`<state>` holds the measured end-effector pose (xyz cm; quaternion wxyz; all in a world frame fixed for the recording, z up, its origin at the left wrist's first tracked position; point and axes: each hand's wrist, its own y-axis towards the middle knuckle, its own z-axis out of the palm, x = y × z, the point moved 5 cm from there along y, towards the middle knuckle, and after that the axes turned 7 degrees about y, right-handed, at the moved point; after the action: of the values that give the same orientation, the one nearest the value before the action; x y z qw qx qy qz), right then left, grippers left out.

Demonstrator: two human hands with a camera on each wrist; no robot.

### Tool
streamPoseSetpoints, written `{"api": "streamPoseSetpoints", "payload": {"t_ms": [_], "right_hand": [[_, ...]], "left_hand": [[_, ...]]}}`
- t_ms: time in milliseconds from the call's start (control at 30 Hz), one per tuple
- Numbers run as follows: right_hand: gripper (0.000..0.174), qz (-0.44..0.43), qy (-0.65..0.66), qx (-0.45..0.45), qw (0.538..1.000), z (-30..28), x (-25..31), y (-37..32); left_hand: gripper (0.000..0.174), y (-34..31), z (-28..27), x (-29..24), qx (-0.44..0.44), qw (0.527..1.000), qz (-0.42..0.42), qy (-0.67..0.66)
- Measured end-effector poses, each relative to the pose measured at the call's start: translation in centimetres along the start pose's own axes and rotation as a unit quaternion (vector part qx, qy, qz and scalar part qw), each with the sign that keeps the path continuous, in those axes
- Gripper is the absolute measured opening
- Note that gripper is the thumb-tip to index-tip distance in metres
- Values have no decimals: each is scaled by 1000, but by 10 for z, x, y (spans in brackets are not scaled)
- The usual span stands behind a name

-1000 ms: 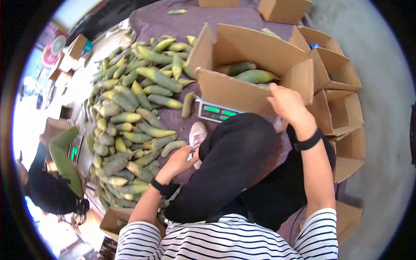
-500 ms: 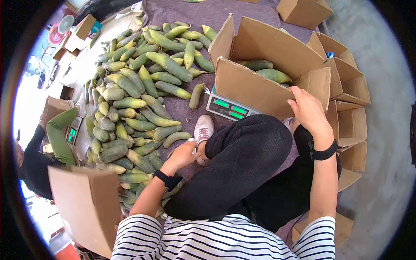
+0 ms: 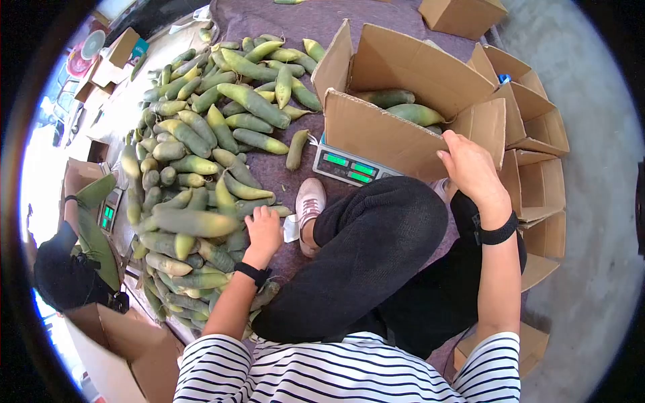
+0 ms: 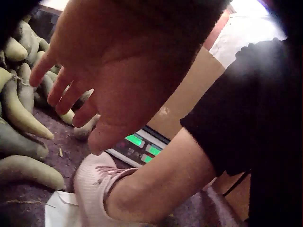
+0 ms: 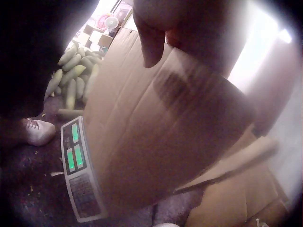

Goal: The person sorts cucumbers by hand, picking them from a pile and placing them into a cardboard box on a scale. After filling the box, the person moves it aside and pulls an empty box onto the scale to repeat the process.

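My left hand (image 3: 263, 232) is held over the near edge of a heap of green radishes (image 3: 195, 138), fingers loosely extended; in the left wrist view its palm holds nothing. Just left of it, a motion-blurred green radish (image 3: 195, 223) shows above the heap. A white scrap (image 4: 61, 208) lies by my pink shoe (image 4: 94, 189). My right hand (image 3: 474, 168) grips the near wall of an open cardboard box (image 3: 383, 138), thumb on the outside, fingertips over the rim. Inside that box lie green radishes (image 3: 415, 114). Under it is a digital scale (image 3: 349, 168) with lit green displays.
Open cardboard boxes (image 3: 541, 181) line the right side, and another box (image 3: 463, 17) stands at the back. At lower left is an open box (image 3: 127, 349). Another person (image 3: 70, 269) sits at far left beside a second scale (image 3: 109, 211).
My left hand has moved from beside the shoe leftward to the heap, its fingers extending. The blurred radish has appeared there. A box came in at lower left and dropped lower. My right hand stays at the rim.
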<state>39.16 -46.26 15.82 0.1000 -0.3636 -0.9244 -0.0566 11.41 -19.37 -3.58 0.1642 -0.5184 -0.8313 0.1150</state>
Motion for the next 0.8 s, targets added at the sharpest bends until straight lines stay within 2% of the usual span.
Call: {"api": "streamPoseSetpoints", "payload": {"t_ms": [67,133,167,200,267,300,333,367,400,467,567,633,667,733,767,800], "right_hand": [[20,2,2,1,1000,0,0,0],[19,0,3,3,1000,-1,0,0],[19,1,3,3,1000,-1,0,0],[19,0,5,3,1000,-1,0,-1],[19,-1,7,3,1000,-1,0,-1],[19,-2,8,1,1000,-1,0,-2],[19,-2,9,-1,1000,-1,1,-2],[19,-2,9,-1,1000,-1,0,-2],[19,-5,14,-3,1000,-1,1,-3],[19,-5,19,-5,1000,-1,0,-2],[19,0,20,6,1000,-1,1,-4],[19,2,10,9,1000,-1,2,-2],[19,1,9,11,1000,-1,3,0],[19,8,-5,17,1000,0,2,0],[19,9,-6,18,1000,0,2,0],[20,11,-6,16,1000,0,2,0]], "left_hand": [[36,0,15,11,-22,1000,-8,20],[49,2,14,4,-138,979,95,115],[31,2,24,-1,-108,984,109,89],[31,3,26,-2,-107,984,111,89],[32,10,22,-2,-177,972,77,131],[28,11,14,-1,-217,961,89,147],[28,19,13,3,-216,961,89,147],[27,32,25,13,-65,985,59,147],[26,37,40,26,87,985,27,145],[27,37,52,48,13,995,23,99],[33,35,41,61,7,999,-13,33],[40,46,42,76,-62,989,-80,-111],[40,53,47,77,-60,988,-81,-112],[40,69,51,76,-93,965,-83,-229],[40,79,55,71,-92,965,-82,-230],[41,89,63,63,-59,949,-87,-297]]}}
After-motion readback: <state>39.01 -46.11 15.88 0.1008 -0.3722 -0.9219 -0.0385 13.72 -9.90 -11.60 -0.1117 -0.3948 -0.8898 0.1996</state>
